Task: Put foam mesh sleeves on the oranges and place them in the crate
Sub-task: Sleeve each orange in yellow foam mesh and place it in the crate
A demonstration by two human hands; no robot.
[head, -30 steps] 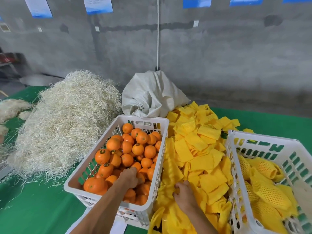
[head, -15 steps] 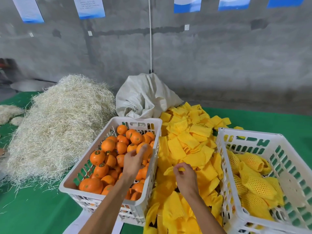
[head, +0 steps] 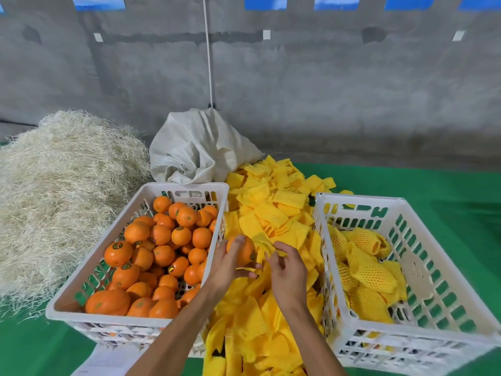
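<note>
- Left hand (head: 230, 263) grips one orange (head: 242, 249), held over the gap between the left crate (head: 187, 187) and the sleeve pile (head: 271, 221).
- Right hand (head: 287, 270) pinches a yellow foam sleeve (head: 267, 246) just beside that orange, fingers curled.
- Left crate: loose oranges, no sleeves.
- Right crate (head: 360, 199): sleeved oranges (head: 371, 275) inside.
- Behind: white sack (head: 200, 150), straw heap (head: 62, 185) at left, on a green cloth (head: 433, 185).

A single head-worn camera looks forward and down, close above the green counter (head: 433, 191), facing a grey wall (head: 325, 90).
</note>
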